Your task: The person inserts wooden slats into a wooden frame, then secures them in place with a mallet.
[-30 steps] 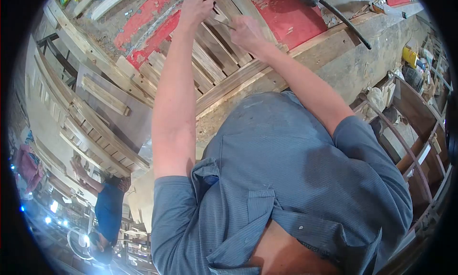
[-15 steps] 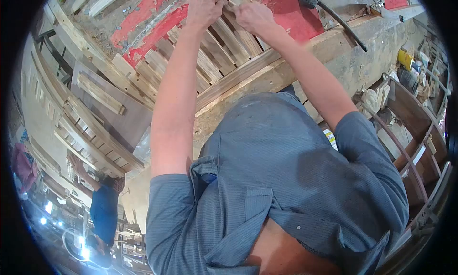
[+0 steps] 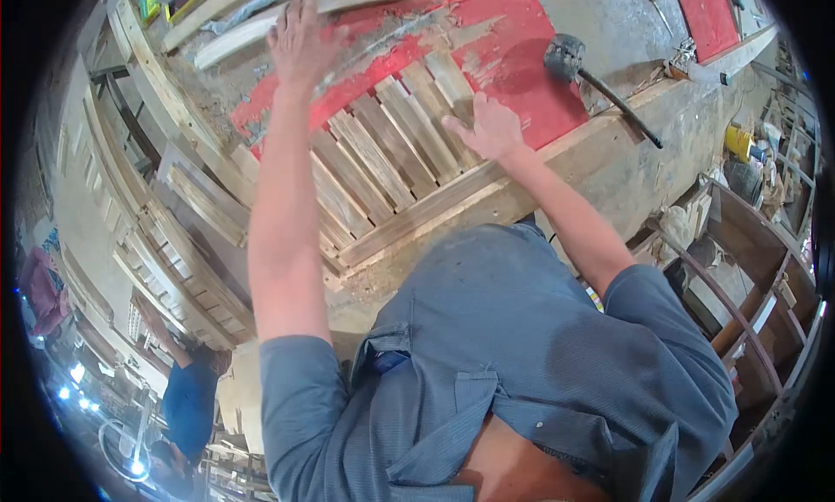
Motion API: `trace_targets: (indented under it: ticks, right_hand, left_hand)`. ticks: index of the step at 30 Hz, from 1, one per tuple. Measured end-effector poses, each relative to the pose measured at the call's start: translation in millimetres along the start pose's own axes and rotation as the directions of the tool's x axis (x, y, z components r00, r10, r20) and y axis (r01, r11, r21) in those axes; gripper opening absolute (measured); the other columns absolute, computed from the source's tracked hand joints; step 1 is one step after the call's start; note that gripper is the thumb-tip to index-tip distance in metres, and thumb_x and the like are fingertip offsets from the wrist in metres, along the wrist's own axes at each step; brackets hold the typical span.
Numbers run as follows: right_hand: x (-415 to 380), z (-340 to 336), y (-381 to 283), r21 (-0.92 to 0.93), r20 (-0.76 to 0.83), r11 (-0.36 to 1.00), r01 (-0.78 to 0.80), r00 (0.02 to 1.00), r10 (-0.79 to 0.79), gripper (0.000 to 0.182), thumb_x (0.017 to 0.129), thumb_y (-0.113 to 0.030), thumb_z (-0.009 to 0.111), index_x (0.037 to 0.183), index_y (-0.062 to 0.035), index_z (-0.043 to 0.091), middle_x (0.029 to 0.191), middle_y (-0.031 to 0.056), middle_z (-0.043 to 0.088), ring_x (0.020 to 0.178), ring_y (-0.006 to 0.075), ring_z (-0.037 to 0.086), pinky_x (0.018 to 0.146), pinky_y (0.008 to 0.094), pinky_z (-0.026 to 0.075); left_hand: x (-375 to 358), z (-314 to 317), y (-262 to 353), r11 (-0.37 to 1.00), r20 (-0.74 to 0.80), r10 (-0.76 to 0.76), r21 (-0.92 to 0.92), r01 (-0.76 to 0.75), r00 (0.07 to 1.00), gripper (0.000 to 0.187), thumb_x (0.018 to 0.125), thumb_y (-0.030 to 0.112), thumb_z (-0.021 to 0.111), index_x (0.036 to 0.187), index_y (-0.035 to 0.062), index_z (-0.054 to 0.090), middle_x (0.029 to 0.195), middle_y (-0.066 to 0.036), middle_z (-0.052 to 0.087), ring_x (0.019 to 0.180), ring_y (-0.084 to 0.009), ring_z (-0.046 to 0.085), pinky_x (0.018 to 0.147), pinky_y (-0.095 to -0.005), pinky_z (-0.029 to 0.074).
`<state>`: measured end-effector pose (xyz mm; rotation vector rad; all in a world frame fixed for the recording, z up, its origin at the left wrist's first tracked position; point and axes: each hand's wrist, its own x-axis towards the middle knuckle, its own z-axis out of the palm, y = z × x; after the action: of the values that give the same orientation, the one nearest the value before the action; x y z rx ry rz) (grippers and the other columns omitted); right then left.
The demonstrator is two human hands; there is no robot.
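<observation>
A wooden panel of several parallel slats [image 3: 383, 158] lies on a workbench with a red top [image 3: 513, 41]. My left hand [image 3: 300, 36] is stretched out beyond the panel's far end with fingers spread. It hovers blurred over the dusty bench, close to a long pale wooden strip [image 3: 239, 30], and holds nothing. My right hand [image 3: 491, 128] lies flat on the slats near the panel's right end, fingers apart. My blue shirt [image 3: 522, 354] fills the lower part of the view.
A black-headed mallet [image 3: 565, 54] lies on the red top to the right of the panel. More slatted frames [image 3: 183, 232] lean at the left. Curved wooden chair parts [image 3: 739, 284] stand at the right. Another person in blue [image 3: 187, 398] works at lower left.
Both hands were together, pinching at a slat's far end. They have since parted: the left swung out to the far left, and the right dropped flat onto the slats.
</observation>
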<state>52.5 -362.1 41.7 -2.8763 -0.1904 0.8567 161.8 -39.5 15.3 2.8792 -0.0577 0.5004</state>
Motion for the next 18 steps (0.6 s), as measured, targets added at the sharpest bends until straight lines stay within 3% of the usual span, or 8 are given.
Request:
trace_targets:
  ticks: [2,4,6,10,12,14,17,18]
  right_hand:
    - [4.6,-2.0,5.2,0.048,0.011,0.999,0.014,1.000,-0.015,0.089,0.089,-0.077,0.046,0.121,0.0059,0.055,0.104,0.0293,0.068,0.099,0.0443,0.068,0.085,0.0530,0.055]
    - [5.7,-5.4,8.8,0.103,0.027,0.994,0.025,0.999,-0.028,0.091,0.089,-0.077,0.046,0.120,0.0086,0.053,0.103,0.0301,0.067,0.098,0.0453,0.068,0.085,0.0534,0.054]
    - [6.5,-11.9,12.1,0.114,0.074,0.992,0.056,0.995,-0.065,0.090,0.090,-0.077,0.045,0.120,0.0077,0.054,0.104,0.0308,0.067,0.099,0.0449,0.068,0.086,0.0537,0.054]
    - [17.6,-17.0,42.2,0.285,0.077,0.947,0.149,0.981,-0.177,0.080,0.091,-0.073,0.047,0.101,0.0050,0.061,0.086,0.0279,0.067,0.091,0.0421,0.069,0.077,0.0511,0.053]
    - [14.8,-33.6,52.3,0.414,0.203,0.910,0.029,0.971,-0.124,0.074,0.090,-0.070,0.053,0.093,0.0036,0.064,0.081,0.0271,0.066,0.083,0.0421,0.068,0.074,0.0500,0.051]
    - [8.3,-38.0,71.3,0.481,-0.088,0.874,0.068,0.996,-0.029,0.052,0.090,-0.053,0.066,0.088,-0.0007,0.064,0.078,0.0209,0.066,0.074,0.0365,0.066,0.068,0.0452,0.051]
    - [8.1,-56.9,113.3,0.513,-0.278,0.854,0.081,0.958,0.075,0.037,0.088,-0.038,0.074,0.090,-0.0023,0.065,0.076,0.0161,0.067,0.071,0.0334,0.064,0.067,0.0423,0.051]
    - [9.0,-64.0,129.3,0.510,-0.372,0.854,0.108,0.922,0.105,0.035,0.088,-0.036,0.075,0.090,-0.0020,0.066,0.077,0.0161,0.067,0.073,0.0340,0.066,0.068,0.0428,0.052]
  left_hand:
    - [20.1,7.1,-28.4,0.993,-0.021,0.098,0.069,-0.096,0.995,0.066,0.084,0.043,0.074,0.139,0.0127,0.054,0.133,-0.015,0.057,0.127,-0.0356,0.050,0.108,-0.0495,0.038]
    - [31.8,18.1,-47.5,0.987,0.147,0.159,-0.022,-0.157,0.976,0.068,0.085,0.048,0.073,0.139,0.0128,0.050,0.133,-0.014,0.056,0.127,-0.0348,0.049,0.107,-0.0503,0.037]
    - [50.7,21.8,-51.4,0.986,0.181,0.169,-0.030,-0.167,0.969,0.056,0.089,0.048,0.068,0.130,0.0120,0.055,0.129,-0.012,0.057,0.124,-0.0342,0.051,0.102,-0.0510,0.039]
    - [32.7,1.4,-25.3,0.968,0.133,0.226,-0.146,-0.206,0.965,0.033,0.096,0.044,0.061,0.103,0.0122,0.063,0.099,-0.012,0.068,0.097,-0.0348,0.065,0.080,-0.0485,0.050]
    - [11.8,-19.3,2.2,0.987,0.236,-0.055,-0.135,0.089,0.970,0.035,0.101,0.044,0.055,0.096,0.0105,0.065,0.082,-0.015,0.069,0.080,-0.0373,0.068,0.067,-0.0480,0.053]
    - [-11.5,-28.2,13.8,0.983,0.194,0.002,-0.180,0.033,0.981,0.038,0.102,0.045,0.052,0.092,0.0104,0.065,0.070,-0.016,0.067,0.068,-0.0392,0.067,0.058,-0.0496,0.051]
    - [-50.9,-22.1,13.8,0.995,0.477,-0.013,-0.084,0.060,0.879,0.036,0.100,0.043,0.056,0.092,0.0096,0.064,0.077,-0.015,0.067,0.077,-0.0373,0.068,0.067,-0.0499,0.052]
    - [-59.2,-21.8,9.7,0.994,0.472,-0.022,-0.083,0.069,0.881,0.036,0.100,0.043,0.056,0.092,0.0096,0.064,0.077,-0.015,0.067,0.077,-0.0373,0.068,0.067,-0.0499,0.052]
